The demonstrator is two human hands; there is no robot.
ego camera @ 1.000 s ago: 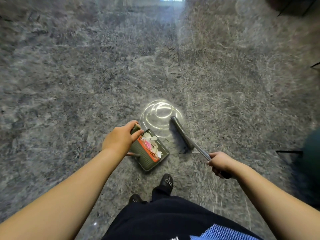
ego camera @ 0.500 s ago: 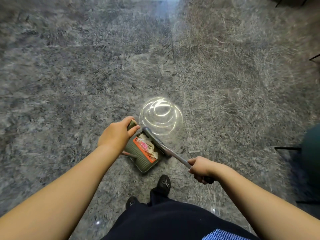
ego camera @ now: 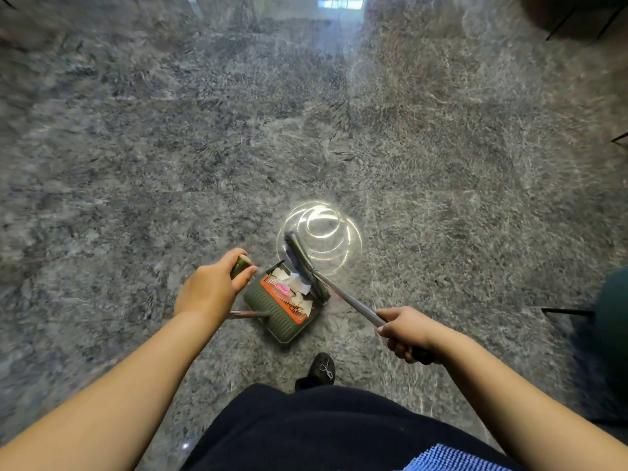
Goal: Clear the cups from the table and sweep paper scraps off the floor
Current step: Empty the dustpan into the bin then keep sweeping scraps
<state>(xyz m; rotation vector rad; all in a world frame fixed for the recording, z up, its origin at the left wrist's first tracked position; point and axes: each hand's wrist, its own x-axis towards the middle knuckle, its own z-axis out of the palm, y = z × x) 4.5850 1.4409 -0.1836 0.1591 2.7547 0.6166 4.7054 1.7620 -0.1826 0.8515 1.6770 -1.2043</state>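
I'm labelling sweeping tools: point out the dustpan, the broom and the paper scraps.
dustpan (ego camera: 275, 312): head view, ribbed green cover.
broom (ego camera: 299, 254): head view, brush head.
paper scraps (ego camera: 300, 286): head view, white pieces inside dustpan.

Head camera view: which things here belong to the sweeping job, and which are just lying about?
Part of the job:
- dustpan, its handle in the left hand
- paper scraps in it
- broom, held by the right hand

Not part of it:
- dark furniture at right
- light reflection on the floor

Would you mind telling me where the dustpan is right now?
In the head view, the green dustpan sits on the grey floor at lower centre, right of the left hand, with the broom head at its mouth.
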